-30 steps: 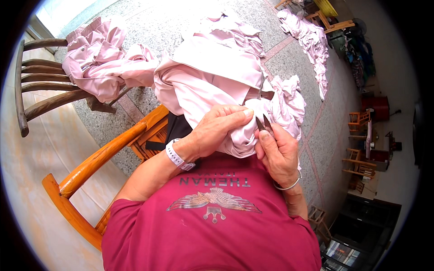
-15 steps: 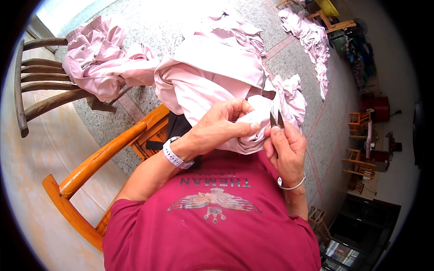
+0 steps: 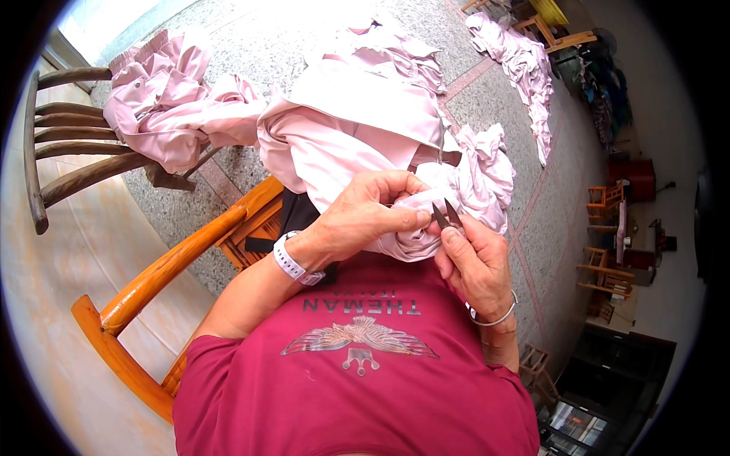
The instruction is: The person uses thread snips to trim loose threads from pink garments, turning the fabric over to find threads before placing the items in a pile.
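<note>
Pale pink garment cloth (image 3: 342, 156) lies bunched over my lap and spreads away in front of me. My left hand (image 3: 365, 207) pinches a fold of it between thumb and forefinger. Close beside that fold, my right hand (image 3: 479, 257) grips a pair of small dark thread snips (image 3: 447, 216). The two pointed blades stand apart and point up and leftward, near my left thumb tip. The snips' handle is hidden in my fingers. No thread can be made out between the blades.
A wooden chair (image 3: 84, 129) at the left carries another pink garment (image 3: 156, 106). An orange wooden armrest (image 3: 182, 243) curves close by my left arm. More pink cloth (image 3: 525, 72) lies in a long heap at the far right. Small wooden stools (image 3: 604, 205) stand along the right.
My right hand has turned and brought the snips left and slightly down, nearer to my left thumb. The blades now tilt leftward and look wider apart. My left hand stays nearly still.
</note>
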`<state>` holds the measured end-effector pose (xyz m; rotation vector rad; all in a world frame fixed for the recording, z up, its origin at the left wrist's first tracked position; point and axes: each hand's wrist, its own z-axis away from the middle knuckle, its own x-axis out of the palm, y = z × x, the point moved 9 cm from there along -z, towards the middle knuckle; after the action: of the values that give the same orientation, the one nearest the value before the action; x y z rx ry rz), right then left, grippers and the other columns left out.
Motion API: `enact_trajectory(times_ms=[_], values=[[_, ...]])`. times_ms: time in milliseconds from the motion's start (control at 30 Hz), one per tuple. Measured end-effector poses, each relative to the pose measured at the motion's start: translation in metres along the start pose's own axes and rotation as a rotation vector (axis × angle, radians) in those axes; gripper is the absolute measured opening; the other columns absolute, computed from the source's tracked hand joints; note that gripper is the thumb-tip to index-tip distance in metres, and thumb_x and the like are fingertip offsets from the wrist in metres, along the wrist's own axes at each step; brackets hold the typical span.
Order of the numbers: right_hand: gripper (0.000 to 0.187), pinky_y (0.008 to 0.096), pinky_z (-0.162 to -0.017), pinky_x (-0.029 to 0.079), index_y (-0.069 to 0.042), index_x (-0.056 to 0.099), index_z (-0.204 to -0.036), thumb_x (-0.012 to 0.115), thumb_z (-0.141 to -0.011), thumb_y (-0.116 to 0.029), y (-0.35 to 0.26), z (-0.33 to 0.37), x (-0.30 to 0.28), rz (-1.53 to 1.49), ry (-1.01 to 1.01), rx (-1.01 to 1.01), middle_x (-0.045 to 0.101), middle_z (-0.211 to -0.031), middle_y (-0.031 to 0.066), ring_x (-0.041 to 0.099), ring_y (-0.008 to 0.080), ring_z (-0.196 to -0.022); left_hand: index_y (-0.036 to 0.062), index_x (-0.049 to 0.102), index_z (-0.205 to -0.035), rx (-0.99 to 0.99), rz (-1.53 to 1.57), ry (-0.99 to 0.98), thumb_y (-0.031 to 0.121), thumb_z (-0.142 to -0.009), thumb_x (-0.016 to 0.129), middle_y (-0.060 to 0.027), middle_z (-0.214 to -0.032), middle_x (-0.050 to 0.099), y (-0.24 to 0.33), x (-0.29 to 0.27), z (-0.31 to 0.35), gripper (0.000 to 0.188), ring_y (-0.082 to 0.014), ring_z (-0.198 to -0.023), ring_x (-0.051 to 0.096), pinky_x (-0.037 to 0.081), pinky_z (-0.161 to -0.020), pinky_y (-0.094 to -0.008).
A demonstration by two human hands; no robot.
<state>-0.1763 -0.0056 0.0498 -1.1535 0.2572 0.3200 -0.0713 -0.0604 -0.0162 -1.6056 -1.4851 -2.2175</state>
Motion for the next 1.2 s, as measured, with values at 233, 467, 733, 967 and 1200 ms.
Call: enact_trajectory(times_ms=[233,467,733,967,1200], values=[[0.021,0.0209,-0.045,0.031,-0.001,0.064,-0.103,0.050,-0.102,-0.016,0.001,0.000,0.000,0.007,-0.006,0.016,0.053,-0.060,-0.0026,0.040,0.0028,-0.048,0.0002,0.062,-0.107,-0.002,0.017,-0.023,0.010,-0.091,0.067,-0.0056,-0.093,0.070,-0.001,0.001,0.000,0.019,-0.0094,-0.085,0.066,0.053,-0.079,-0.0245],[0.019,0.0212,-0.045,0.031,-0.001,0.063,-0.103,0.050,-0.102,-0.015,0.000,-0.001,0.002,0.022,-0.021,0.018,0.053,-0.060,-0.0022,0.041,0.0028,-0.048,-0.0003,0.062,-0.105,-0.003,0.017,-0.017,0.010,-0.091,0.067,-0.0063,-0.093,0.070,-0.001,0.001,0.001,0.018,-0.0096,-0.086,0.066,0.053,-0.079,-0.0245],[0.018,0.0220,-0.045,0.032,-0.001,0.060,-0.094,0.050,-0.102,-0.013,-0.003,-0.005,0.005,0.019,0.060,-0.105,0.053,-0.061,-0.0013,0.041,0.0033,-0.049,0.0019,0.064,-0.099,0.002,0.057,-0.040,0.010,-0.090,0.070,-0.0016,-0.089,0.068,-0.008,-0.003,0.000,0.013,-0.0065,-0.080,0.063,0.051,-0.073,-0.0227],[0.023,0.0216,-0.044,0.030,-0.002,0.057,-0.087,0.049,-0.103,-0.016,0.004,-0.015,-0.001,-0.081,0.110,-0.086,0.052,-0.061,-0.0025,0.041,0.0031,-0.049,0.0007,0.064,-0.104,-0.028,0.026,-0.048,0.011,-0.092,0.067,-0.0020,-0.095,0.067,-0.014,0.001,-0.001,0.016,-0.0072,-0.085,0.063,0.051,-0.077,-0.0241],[0.019,0.0199,-0.046,0.032,0.000,0.062,-0.098,0.050,-0.102,-0.014,-0.013,-0.002,-0.004,-0.043,0.066,-0.068,0.053,-0.060,-0.0019,0.044,0.0028,-0.051,-0.0013,0.060,-0.108,0.061,0.059,-0.022,0.009,-0.095,0.061,-0.0039,-0.102,0.064,-0.007,-0.007,-0.005,0.017,-0.0089,-0.093,0.061,0.050,-0.084,-0.0250]])
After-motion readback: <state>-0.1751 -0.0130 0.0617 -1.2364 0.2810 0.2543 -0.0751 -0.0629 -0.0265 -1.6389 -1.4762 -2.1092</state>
